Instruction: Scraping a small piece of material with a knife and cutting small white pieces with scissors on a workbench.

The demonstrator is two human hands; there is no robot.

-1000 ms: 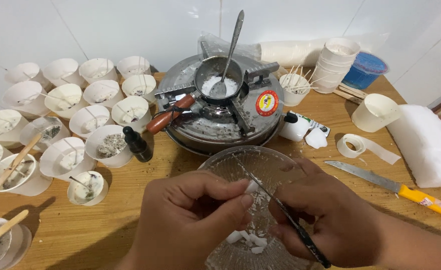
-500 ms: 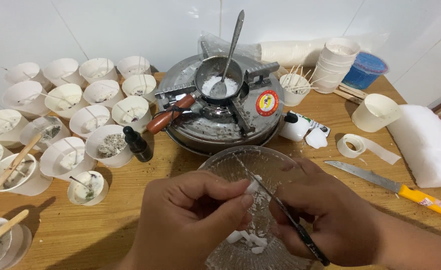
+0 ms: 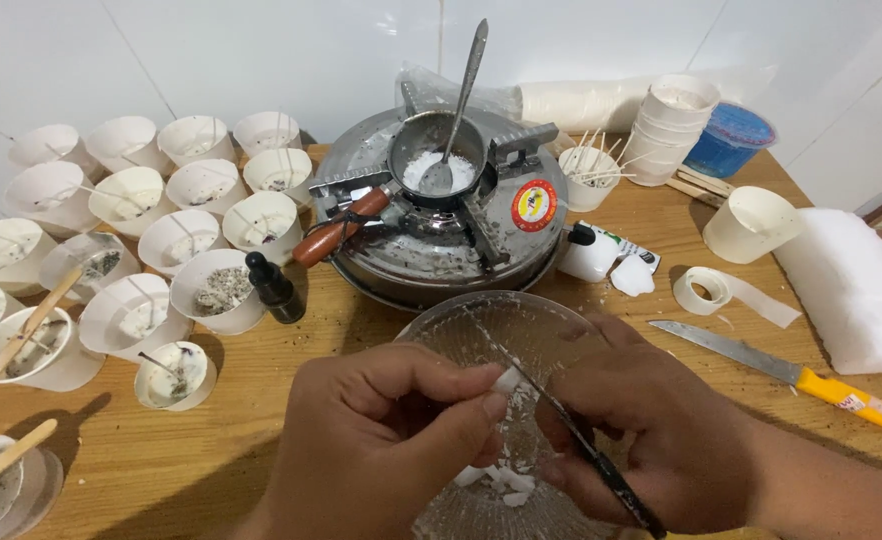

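Note:
My left hand [image 3: 381,440] pinches a small white wax piece [image 3: 507,380] over a clear glass bowl [image 3: 461,325] near the table's front edge. My right hand [image 3: 651,440] grips a thin dark-handled blade [image 3: 551,410] that rests against that piece. White wax chips [image 3: 496,482] lie in the bowl below my fingers. Behind the bowl stands a round metal stove [image 3: 441,240] with a small pot [image 3: 439,165] of white wax and a spoon [image 3: 461,90] in it.
Several white paper cups [image 3: 201,185] with wicks fill the left side, beside a dark dropper bottle [image 3: 273,290]. Right of the bowl lie an orange-handled knife [image 3: 811,382], a tape roll [image 3: 699,290], a white wax block [image 3: 851,290], stacked cups [image 3: 666,125] and a blue tub [image 3: 729,135].

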